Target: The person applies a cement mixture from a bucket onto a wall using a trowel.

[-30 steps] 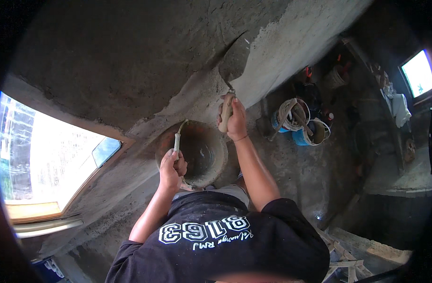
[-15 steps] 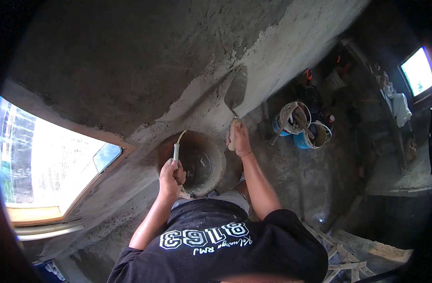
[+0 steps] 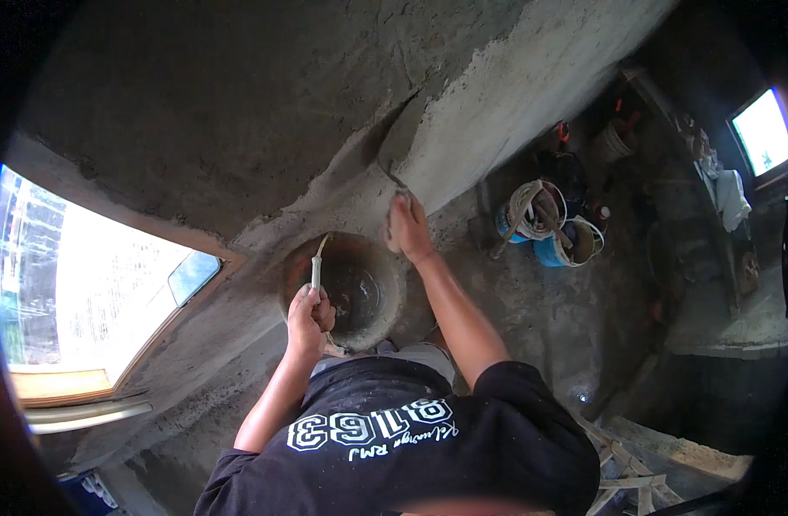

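My left hand is closed around the pale grip of a bucket handle, fingers wrapped. Below it hangs a round, mortar-smeared bucket, with dark grey, wet-looking matter at its bottom. In my right hand is a trowel, its grip mostly hidden by my fingers. The trowel blade lies tilted at the wall, where dark fresh plaster meets a paler strip; whether its whole face touches cannot be told.
A bright window with a wooden frame opens at the left. Two blue-and-white buckets with tools stand on the floor at the right. Wooden pieces lie at the lower right. A second bright opening shows at the far right.
My right hand has moved left and a little up with the trowel, and the blade has turned more edge-on along the plaster's border. My left hand and the bucket have shifted slightly.
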The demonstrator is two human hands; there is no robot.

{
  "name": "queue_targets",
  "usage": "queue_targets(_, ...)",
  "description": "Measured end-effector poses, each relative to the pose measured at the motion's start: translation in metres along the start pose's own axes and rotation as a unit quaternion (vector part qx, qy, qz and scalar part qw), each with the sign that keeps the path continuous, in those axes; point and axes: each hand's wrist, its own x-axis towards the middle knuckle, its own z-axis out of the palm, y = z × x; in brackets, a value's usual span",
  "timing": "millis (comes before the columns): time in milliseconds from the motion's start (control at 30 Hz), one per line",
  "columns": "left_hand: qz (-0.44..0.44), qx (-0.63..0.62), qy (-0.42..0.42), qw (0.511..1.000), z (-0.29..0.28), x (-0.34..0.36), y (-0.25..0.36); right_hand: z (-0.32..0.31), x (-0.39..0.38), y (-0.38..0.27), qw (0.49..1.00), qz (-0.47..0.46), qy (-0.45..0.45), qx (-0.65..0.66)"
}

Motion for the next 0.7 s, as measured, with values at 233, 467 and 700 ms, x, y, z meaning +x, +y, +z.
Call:
queue_targets(233, -0.008, 0.004, 0.004, 1.0, 0.002, -0.003, -0.003, 0.005, -0.016, -0.048, 0.994, -0.071, 0.073, 0.036)
queue_targets(467, -0.008, 0.006, -0.008, 1.0, 0.001, -0.004, -0.007, 0.022, 0.02, -0.029, 0.998, 0.0, 0.052, -0.026)
queue_targets(700, -0.014, -0.002, 0.009, 1.0, -0.002, -0.002, -0.009, -0.015, -0.005, -0.017, 0.994, -0.089, 0.017, -0.06)
